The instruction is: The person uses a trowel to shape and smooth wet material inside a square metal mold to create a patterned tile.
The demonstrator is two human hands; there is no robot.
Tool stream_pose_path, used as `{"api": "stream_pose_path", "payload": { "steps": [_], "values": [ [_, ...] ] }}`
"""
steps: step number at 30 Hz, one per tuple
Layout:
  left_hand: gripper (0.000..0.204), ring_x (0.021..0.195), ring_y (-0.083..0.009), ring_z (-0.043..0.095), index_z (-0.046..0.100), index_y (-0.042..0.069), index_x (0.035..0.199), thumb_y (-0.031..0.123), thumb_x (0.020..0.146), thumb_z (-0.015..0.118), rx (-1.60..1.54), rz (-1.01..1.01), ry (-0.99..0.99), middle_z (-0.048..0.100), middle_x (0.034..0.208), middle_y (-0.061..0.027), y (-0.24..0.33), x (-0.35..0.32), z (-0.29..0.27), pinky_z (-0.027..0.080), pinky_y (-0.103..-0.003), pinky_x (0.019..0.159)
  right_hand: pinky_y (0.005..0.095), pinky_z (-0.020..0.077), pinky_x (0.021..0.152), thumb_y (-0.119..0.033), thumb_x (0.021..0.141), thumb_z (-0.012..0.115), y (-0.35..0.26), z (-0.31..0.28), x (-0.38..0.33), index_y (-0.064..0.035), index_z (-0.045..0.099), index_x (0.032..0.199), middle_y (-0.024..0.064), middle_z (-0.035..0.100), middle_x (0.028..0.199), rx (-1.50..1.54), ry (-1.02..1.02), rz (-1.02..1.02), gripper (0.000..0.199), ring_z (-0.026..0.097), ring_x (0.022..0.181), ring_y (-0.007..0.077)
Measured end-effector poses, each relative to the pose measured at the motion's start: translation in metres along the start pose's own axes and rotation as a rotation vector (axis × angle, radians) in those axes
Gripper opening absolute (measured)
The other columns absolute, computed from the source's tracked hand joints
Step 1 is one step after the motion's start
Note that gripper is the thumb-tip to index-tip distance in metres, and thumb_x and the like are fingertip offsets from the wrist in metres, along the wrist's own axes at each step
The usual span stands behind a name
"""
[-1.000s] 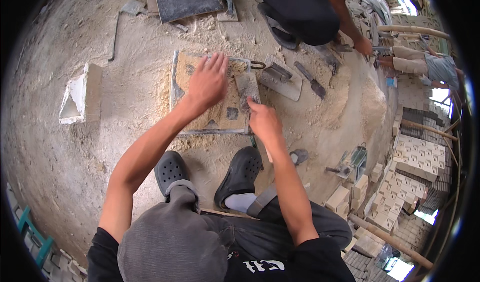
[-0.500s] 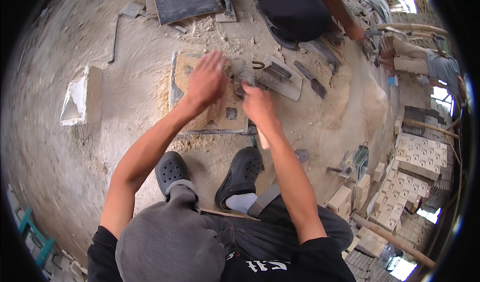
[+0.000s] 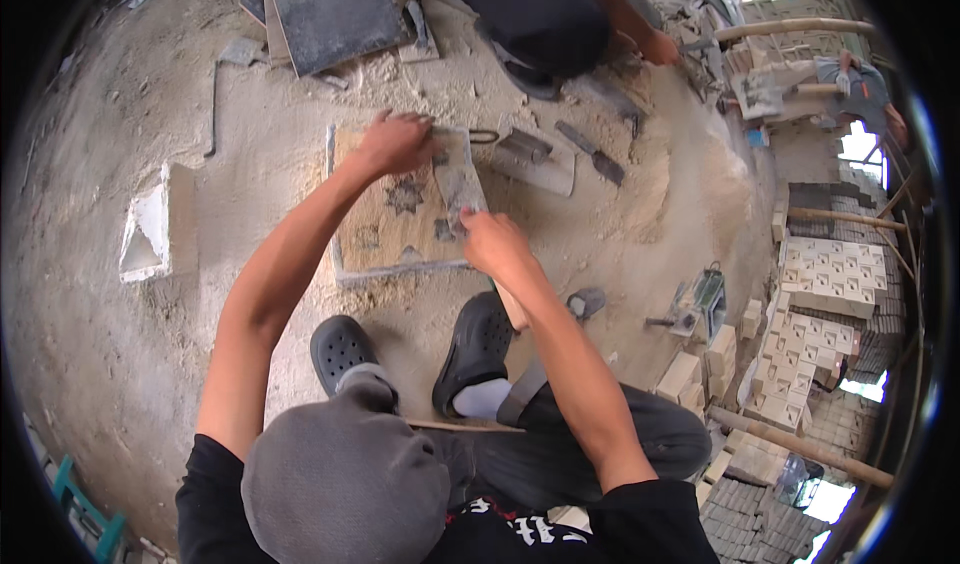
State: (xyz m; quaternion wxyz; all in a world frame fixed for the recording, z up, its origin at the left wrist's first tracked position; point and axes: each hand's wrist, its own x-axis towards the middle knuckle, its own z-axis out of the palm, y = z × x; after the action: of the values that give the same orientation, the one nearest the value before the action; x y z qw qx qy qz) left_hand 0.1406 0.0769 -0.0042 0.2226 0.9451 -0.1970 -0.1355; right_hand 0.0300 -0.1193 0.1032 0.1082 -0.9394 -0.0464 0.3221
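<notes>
The square tan stone slab with a carved star in its middle (image 3: 395, 209) lies flat on the dusty ground (image 3: 120, 114), straight ahead of the 2 black clogs (image 3: 470, 349) of the squatting person. Across the slab's right part lies a long grey flat strip, stone or metal, cannot tell which (image 3: 458, 179). Its long axis runs from the far edge of the slab toward the person, tilted slightly to the right at the near end.

The left hand (image 3: 395, 142) sits at the far end of the strip, near the slab's far edge, fingers curled down over it; whether it pinches the strip or only presses on it, cannot tell. The right hand (image 3: 492, 239) is at the near end, fingers closed around that end or on a small tool against it; what sits inside the fist is hidden. So the 2 hands bracket the strip end to end, left farther out, right closer to the body. The right hand is nearer the slab's near right corner; the left arm reaches across the slab's upper left.

Just beyond the slab, to the right, a grey trowel rests on a pale flat tile (image 3: 535, 159), and a second dark-bladed tool (image 3: 590, 152) lies near it, apart from both hands. A dark square slab (image 3: 335, 9) lies farther out. A white angled block (image 3: 150, 229) sits well to the left. Another person in dark clothes (image 3: 540, 14) crouches at the far side.
</notes>
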Motion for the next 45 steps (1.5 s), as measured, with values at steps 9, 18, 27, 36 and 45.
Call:
{"api": "stream_pose_path", "payload": {
  "steps": [9, 18, 27, 36, 45],
  "values": [
    [0.083, 0.155, -0.0272, 0.010, 0.022, -0.003, 0.156, 0.060, 0.102, 0.027, 0.268, 0.035, 0.165, 0.017, 0.166, -0.0162, 0.077, -0.028, 0.050, 0.004, -0.042, 0.125, 0.0338, 0.0504, 0.043, -0.009, 0.096, 0.049, 0.026, -0.040, 0.004, -0.0173, 0.058, 0.141, 0.0097, 0.064, 0.071, 0.447, 0.102, 0.330, 0.046, 0.057, 0.046, 0.0165],
    [0.058, 0.142, -0.0306, 0.039, 0.054, -0.003, 0.135, 0.040, 0.096, 0.051, -0.055, 0.235, 0.296, 0.048, 0.147, -0.0177, 0.132, -0.136, 0.059, 0.025, -0.045, 0.120, 0.0484, 0.0573, 0.071, -0.015, 0.096, 0.049, 0.036, -0.009, 0.065, -0.0102, 0.068, 0.123, 0.0255, 0.069, 0.083, -0.074, 0.276, -0.164, 0.033, 0.069, 0.078, 0.0415],
    [0.029, 0.122, -0.0334, 0.058, 0.063, 0.003, 0.119, 0.012, 0.092, 0.058, 0.044, -0.118, 0.743, 0.064, 0.128, -0.0143, 0.004, -0.100, -0.007, 0.042, -0.044, 0.106, 0.0508, 0.0579, 0.077, -0.013, 0.100, 0.044, -0.039, 0.059, -0.026, 0.0032, 0.065, 0.102, 0.0254, 0.070, 0.093, -0.065, 0.066, -0.097, 0.026, 0.070, 0.087, 0.0426],
    [0.032, 0.120, -0.0370, 0.058, 0.060, 0.000, 0.126, 0.015, 0.098, 0.055, -0.318, -0.337, 0.833, 0.063, 0.128, -0.0203, -0.016, -0.120, 0.014, 0.044, -0.043, 0.104, 0.0491, 0.0585, 0.074, -0.010, 0.095, 0.048, -0.040, 0.027, 0.036, -0.0023, 0.057, 0.133, 0.0226, 0.070, 0.085, -0.069, 0.127, -0.091, 0.040, 0.071, 0.083, 0.0393],
    [0.053, 0.142, -0.0371, 0.038, 0.045, 0.000, 0.144, 0.026, 0.099, 0.055, -0.062, -0.341, 0.677, 0.042, 0.151, -0.0217, 0.021, -0.165, 0.036, 0.030, -0.047, 0.117, 0.0505, 0.0546, 0.069, -0.005, 0.090, 0.053, -0.015, 0.064, -0.068, -0.0147, 0.059, 0.137, 0.0246, 0.068, 0.083, -0.004, 0.184, -0.074, 0.048, 0.068, 0.072, 0.0414]
  ]
}}
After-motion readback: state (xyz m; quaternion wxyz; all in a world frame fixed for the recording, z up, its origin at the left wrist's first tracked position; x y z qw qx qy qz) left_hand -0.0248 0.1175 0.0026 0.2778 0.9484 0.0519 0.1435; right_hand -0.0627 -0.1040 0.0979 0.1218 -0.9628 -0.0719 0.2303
